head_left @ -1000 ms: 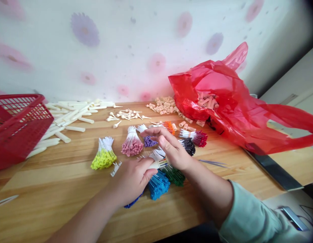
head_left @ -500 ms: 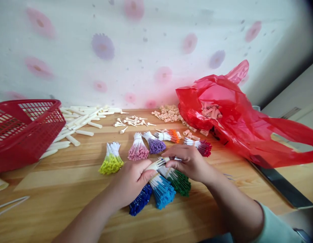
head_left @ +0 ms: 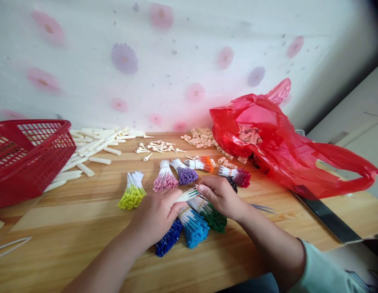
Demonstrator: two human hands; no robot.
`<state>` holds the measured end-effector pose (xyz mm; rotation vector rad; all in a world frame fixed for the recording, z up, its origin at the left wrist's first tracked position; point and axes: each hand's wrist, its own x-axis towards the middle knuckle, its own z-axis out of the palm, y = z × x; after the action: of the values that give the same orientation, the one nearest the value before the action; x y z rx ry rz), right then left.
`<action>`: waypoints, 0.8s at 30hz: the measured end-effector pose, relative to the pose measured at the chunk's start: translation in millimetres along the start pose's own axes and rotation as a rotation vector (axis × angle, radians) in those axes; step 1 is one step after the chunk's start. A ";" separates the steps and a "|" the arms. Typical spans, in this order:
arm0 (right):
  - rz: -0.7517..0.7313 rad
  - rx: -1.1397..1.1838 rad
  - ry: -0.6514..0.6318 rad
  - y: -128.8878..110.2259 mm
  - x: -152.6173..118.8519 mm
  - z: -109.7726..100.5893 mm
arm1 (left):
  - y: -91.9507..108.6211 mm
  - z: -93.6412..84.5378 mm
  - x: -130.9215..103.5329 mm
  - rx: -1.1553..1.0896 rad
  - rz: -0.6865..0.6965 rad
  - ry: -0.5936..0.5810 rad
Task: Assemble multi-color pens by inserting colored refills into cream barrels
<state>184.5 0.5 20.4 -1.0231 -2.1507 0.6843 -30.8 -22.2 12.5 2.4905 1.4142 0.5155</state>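
Wood tbl, white tube btwn L grip & R grip

- A white floral wallpaper backs the scene, scattered with pink and lilac blooms (some crisp, others washed-out) and small grey specks.
- Against it stands a wooden tabletop, honey-coloured, with grain running mostly sideways.
- At far right, a pale panel bears a small fitting; whether door or cabinet, I cannot tell.
- A light-coloured floor shows at lower right.
- Soft light dims to grey toward the right.
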 end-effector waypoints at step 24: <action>0.080 -0.059 0.067 0.0 -11.4 14.4 | -1.3 9.5 -0.9 0.154 0.152 0.140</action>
<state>179.4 -11.2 7.3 -1.1522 -2.0924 0.6184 -28.3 -22.6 3.2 2.7488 1.3669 0.6455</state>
